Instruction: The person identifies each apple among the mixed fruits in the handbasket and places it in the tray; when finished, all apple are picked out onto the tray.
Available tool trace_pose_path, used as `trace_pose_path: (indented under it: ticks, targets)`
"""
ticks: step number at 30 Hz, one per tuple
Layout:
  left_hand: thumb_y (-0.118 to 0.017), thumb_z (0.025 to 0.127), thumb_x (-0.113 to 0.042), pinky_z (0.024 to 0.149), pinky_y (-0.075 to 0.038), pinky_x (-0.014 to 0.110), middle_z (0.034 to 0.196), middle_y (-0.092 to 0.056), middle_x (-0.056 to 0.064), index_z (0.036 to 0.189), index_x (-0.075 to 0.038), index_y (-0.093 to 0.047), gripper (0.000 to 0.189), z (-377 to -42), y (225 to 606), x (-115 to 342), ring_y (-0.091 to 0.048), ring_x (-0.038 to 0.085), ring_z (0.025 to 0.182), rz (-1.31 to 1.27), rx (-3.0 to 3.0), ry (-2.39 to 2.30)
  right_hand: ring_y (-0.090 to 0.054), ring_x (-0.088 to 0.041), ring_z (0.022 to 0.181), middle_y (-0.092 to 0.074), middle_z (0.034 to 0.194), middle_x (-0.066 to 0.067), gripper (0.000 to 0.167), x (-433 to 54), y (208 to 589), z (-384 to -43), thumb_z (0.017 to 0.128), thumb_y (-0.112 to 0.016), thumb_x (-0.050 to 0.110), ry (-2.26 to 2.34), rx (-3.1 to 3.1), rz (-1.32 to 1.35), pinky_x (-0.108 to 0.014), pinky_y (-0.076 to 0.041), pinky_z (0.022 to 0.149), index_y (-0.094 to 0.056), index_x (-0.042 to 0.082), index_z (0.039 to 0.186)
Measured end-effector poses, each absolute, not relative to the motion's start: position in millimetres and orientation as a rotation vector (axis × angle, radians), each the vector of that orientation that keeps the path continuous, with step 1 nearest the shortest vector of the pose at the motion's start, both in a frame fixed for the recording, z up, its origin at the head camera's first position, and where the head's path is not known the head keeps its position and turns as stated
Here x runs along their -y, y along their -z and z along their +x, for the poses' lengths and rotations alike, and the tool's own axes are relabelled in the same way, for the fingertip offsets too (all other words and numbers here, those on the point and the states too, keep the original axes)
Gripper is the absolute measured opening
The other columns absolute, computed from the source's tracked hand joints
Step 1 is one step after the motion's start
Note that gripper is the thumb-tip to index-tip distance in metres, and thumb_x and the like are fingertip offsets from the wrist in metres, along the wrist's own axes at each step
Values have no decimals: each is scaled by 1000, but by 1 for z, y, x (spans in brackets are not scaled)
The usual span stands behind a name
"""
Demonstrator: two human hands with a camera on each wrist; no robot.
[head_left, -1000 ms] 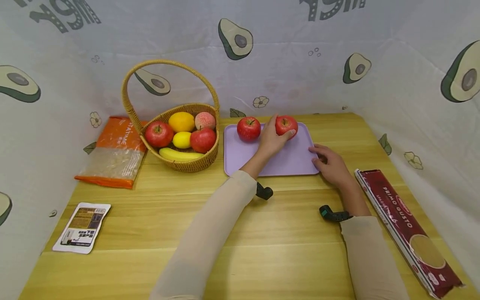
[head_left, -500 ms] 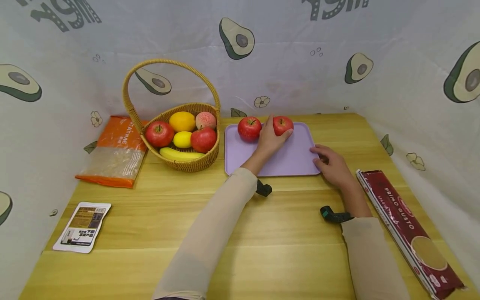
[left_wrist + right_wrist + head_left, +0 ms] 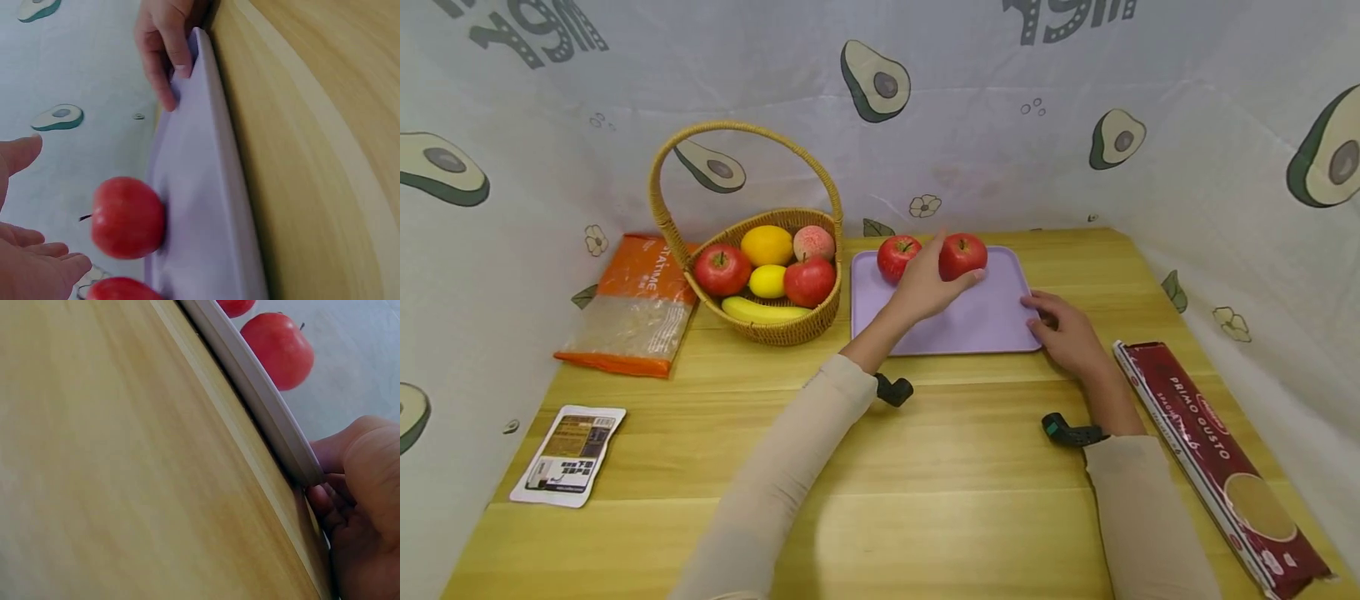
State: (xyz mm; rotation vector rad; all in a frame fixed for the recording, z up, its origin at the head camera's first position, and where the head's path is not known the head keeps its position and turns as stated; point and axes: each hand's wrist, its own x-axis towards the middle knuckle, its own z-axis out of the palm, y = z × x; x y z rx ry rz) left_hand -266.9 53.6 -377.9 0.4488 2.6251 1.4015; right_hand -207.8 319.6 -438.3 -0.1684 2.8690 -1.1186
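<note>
Two red apples stand on a lilac tray (image 3: 985,321) at the back of the table. My left hand (image 3: 925,287) is beside the right-hand apple (image 3: 964,254), thumb and fingers spread. In the left wrist view a gap shows between these fingers (image 3: 53,272) and that apple (image 3: 128,217). The left-hand apple (image 3: 893,257) is partly hidden behind my left hand. At the tray's right edge, my right hand (image 3: 1067,333) pinches the rim; the right wrist view shows the thumb (image 3: 331,450) over it and fingers curled below.
Left of the tray stands a wicker basket (image 3: 782,333) of fruit with a tall handle. An orange bag (image 3: 632,304) and a white pouch (image 3: 568,456) lie further left. A red spaghetti pack (image 3: 1221,462) lies along the right side.
My left hand has shifted the apple leftward on the tray, toward the other one, then let go and drawn back slightly left. My right hand has stayed at the tray's edge.
</note>
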Motion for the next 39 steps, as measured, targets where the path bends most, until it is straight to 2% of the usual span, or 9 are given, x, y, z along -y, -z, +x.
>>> trace_pose_path:
  ticks: [6,13,19,23,31,36,39]
  targets:
    - [-73,91,-55,116,-46,43,160,-45,3,162,-20,-32,89,-250,370,-16,-52,24,143,548,-2603,-1460,-47,-46,135,-33,165,-23,46,-320,437,-208,109,-49,17,1110,-2863,-160,-65,-37,114,-48,1,151]
    - [-78,91,-43,113,-49,35,153,-53,8,155,-14,-44,78,-229,368,28,-57,26,137,615,-2533,-1665,-44,-47,138,-32,165,-23,46,-323,437,-209,109,-48,18,1098,-2869,-146,-66,-35,116,-48,1,151]
    - [-80,90,-38,110,-50,33,144,-59,6,150,-13,-51,72,-222,370,62,-58,19,130,614,-2647,-1722,-46,-45,133,-33,164,-23,46,-323,440,-208,109,-48,18,1103,-2872,-145,-65,-37,114,-49,1,151]
    - [-79,90,-42,112,-49,36,145,-59,4,150,-13,-51,73,-219,364,86,-56,18,132,577,-2757,-1670,-47,-45,131,-34,164,-23,46,-322,442,-209,109,-48,19,1101,-2871,-144,-65,-38,113,-48,1,151]
    - [-80,84,-54,110,-50,48,147,-57,8,151,-21,-51,81,-217,358,123,-56,30,132,319,-2899,-1623,-46,-46,134,-34,163,-25,45,-323,438,-209,108,-49,17,1108,-2882,-173,-66,-37,113,-50,-1,150]
    - [-81,81,-59,111,-49,48,151,-53,7,152,-21,-49,86,-219,357,132,-50,30,137,251,-2945,-1576,-45,-46,134,-35,163,-25,45,-322,439,-209,108,-49,18,1117,-2874,-172,-66,-37,113,-50,0,150]
    - [-80,81,-61,111,-49,50,152,-52,8,153,-17,-48,90,-218,358,135,-50,32,137,200,-2967,-1508,-45,-46,134,-34,164,-24,45,-320,439,-209,108,-49,17,1122,-2867,-158,-65,-37,114,-50,0,150]
